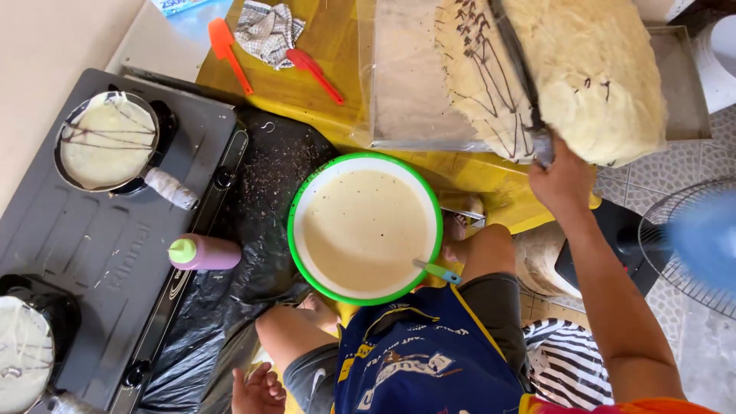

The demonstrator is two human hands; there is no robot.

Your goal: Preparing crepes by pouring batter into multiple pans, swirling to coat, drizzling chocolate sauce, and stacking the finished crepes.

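A green-rimmed bowl (365, 230) is shown at the centre, nearly filled with pale, smooth batter; a utensil with a light blue handle (438, 271) is rested over its lower right rim. The bowl is set at the edge of a yellow table (307, 92), partly over a black plastic sheet (253, 230).

The right hand (562, 180) is seen closed around the handle of a long dark spatula (517, 69), whose blade is laid across a large round crepe (560, 73), pale and streaked with dark chocolate lines. The crepe is held above a shallow metal tray (414, 84) at the top of the view. The left hand (257, 389) is seen at the lower edge, fingers loosely open, holding nothing, resting near the knee.

To the left, a grey two-burner gas stove (100, 230) is shown. On its upper burner a small round pan (107, 142) is placed, holding a thin layer of batter crossed by dark lines; its handle is wrapped in cloth. A second pan (23, 353) with a pale layer is partly visible at the lower left. A purple squeeze bottle (203, 252) with a yellow-green cap is laid on its side at the stove's edge.
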